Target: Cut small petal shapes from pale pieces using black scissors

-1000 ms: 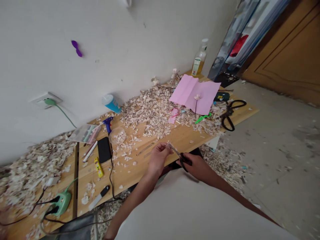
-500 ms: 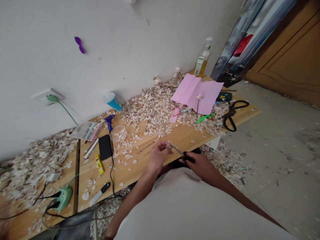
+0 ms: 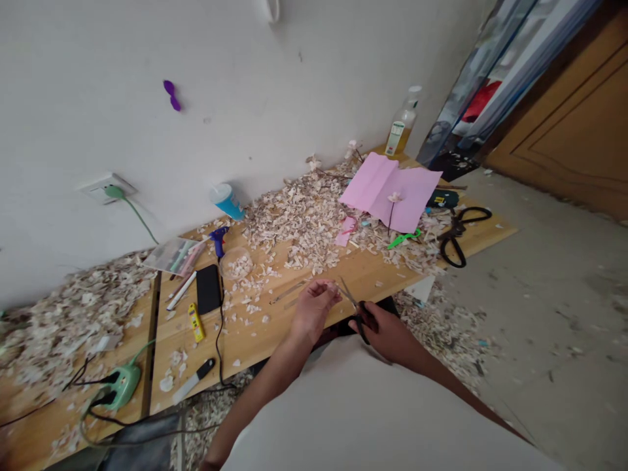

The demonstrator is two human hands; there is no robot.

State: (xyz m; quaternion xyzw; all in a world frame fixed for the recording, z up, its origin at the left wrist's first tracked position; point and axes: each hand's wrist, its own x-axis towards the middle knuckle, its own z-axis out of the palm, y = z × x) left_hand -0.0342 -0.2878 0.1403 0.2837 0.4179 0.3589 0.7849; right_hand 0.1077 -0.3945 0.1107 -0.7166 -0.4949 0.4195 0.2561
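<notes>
Pale shavings [image 3: 304, 219] lie heaped across a wooden table [image 3: 366, 269] set against a grey wall. At its near edge, the left hand [image 3: 315, 306] pinches with thumb and fingertips what seems a pale scrap [image 3: 335, 286], too small and blurred to make out. Just beside it, the right hand [image 3: 385, 327] grips dark-handled scissors [image 3: 354, 302], its fingers partly hiding the loops; the blades stand slightly apart, pointing toward the left fingertips. Both wrists are held low before the light shirt [image 3: 363, 405], the left forearm reaching up and inward, the right one angling in from the side; the left elbow is cut off by the frame.

Left of the left hand lie a black phone [image 3: 209, 289], a yellow cutter [image 3: 195, 322] and a clear tub [image 3: 236, 263]. Beyond the right hand are a green tool [image 3: 405, 239], large black shears [image 3: 456, 235] and pink paper [image 3: 377, 180], which covers part of the heap. Farthest out, a bottle [image 3: 401, 127] stands by the wall, and a white object [image 3: 271, 10] is cut off at the top, impossible to identify.
</notes>
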